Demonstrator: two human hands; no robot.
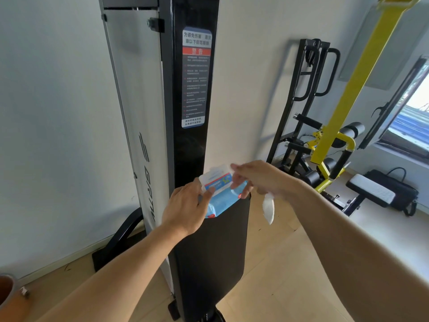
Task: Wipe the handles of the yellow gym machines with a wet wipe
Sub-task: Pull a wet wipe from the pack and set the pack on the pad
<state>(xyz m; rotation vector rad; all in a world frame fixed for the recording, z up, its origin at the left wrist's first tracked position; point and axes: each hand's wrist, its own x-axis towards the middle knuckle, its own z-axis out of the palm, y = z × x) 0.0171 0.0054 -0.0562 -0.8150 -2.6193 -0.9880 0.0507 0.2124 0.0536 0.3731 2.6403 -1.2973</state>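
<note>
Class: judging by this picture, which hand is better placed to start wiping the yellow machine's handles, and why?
Probably the right hand: a wet wipe hangs from it, nearer the yellow machine. The left hand grips the wipes pack.

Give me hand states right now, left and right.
Left hand: grips the blue wet wipe pack, lid open.
Right hand: holds a white wet wipe, fingertips at the pack's lid.

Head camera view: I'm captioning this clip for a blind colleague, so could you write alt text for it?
A person's left hand holds a blue pack of wet wipes at the top of a black padded bench, while the right hand touches the pack's open lid and holds a white wipe. A yellow gym machine stands behind on the right.
</note>
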